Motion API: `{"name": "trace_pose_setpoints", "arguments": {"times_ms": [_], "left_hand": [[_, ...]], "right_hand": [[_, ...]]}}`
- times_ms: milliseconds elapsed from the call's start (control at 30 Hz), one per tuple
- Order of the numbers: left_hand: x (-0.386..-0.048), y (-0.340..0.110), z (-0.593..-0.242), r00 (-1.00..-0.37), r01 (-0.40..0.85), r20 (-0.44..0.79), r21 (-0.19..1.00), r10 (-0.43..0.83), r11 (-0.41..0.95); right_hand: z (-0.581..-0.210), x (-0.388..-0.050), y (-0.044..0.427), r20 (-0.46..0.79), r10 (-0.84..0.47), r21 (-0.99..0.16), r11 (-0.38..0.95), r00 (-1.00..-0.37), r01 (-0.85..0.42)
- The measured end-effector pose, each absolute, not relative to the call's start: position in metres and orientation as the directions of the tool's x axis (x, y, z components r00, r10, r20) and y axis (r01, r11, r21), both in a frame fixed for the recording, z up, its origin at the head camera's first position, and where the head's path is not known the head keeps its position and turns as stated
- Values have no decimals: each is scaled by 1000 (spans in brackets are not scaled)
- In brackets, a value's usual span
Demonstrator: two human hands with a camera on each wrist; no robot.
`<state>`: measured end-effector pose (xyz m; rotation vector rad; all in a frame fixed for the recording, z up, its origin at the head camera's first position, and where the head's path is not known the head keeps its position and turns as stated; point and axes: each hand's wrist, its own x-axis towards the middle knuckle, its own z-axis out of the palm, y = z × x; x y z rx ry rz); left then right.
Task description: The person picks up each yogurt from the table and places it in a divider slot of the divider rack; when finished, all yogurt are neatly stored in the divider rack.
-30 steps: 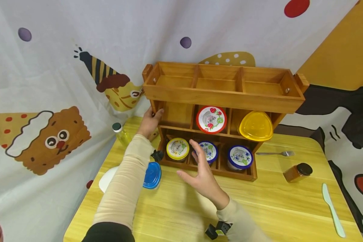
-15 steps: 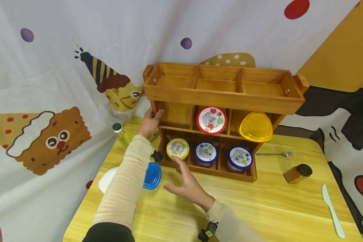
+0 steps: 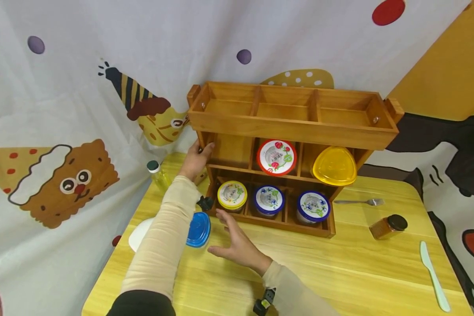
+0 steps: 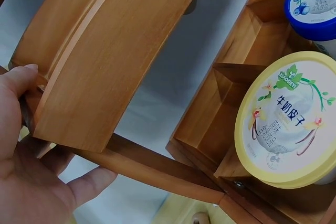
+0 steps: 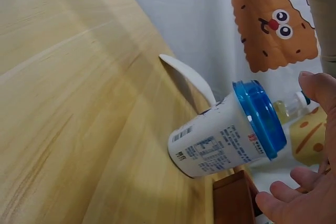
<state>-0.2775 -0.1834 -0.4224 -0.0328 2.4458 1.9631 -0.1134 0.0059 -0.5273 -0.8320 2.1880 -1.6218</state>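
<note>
My left hand (image 3: 193, 161) grips the left side of a three-tier wooden shelf (image 3: 292, 131). In the left wrist view, its thumb and fingers (image 4: 86, 184) go round a wooden edge. My right hand (image 3: 240, 246) hovers over the table with fingers apart, holding nothing. Left of it stands a white cup with a blue lid (image 3: 199, 229); the right wrist view shows the printed cup (image 5: 218, 142) just beyond the thumb and fingers, not touched. A yellow-lidded tub (image 3: 232, 195) and two blue-lidded tubs (image 3: 269, 199) fill the bottom tier.
The middle tier holds a red-lidded tub (image 3: 276, 157) and a yellow container (image 3: 334, 165). Left on the table are an oil bottle (image 3: 159, 176) and a white object (image 3: 140, 235), partly hidden by my sleeve. A fork (image 3: 361, 201), brown jar (image 3: 389, 226) and pale-green knife (image 3: 433, 274) lie right.
My right hand has moved left and toward me, from in front of the middle blue-lidded tub to beside the blue-lidded cup. The left hand keeps its hold on the shelf.
</note>
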Motion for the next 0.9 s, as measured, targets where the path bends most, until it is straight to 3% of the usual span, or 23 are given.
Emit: {"name": "trace_pose_setpoints", "arguments": {"times_ms": [300, 567, 900], "left_hand": [[-276, -183, -420, -1000, -28, -26, 980, -14, 198], [-263, -176, -396, -998, -57, -57, 982, -5, 182], [-257, -176, -390, -997, -70, -74, 978, 9, 199]], "right_hand": [[-532, -113, -8, 119, -625, -942, 174, -772, -286], [-535, -111, -18, 113, -643, -931, 197, -757, -307], [-543, -116, -28, 79, -626, -884, 316, -776, -344]]}}
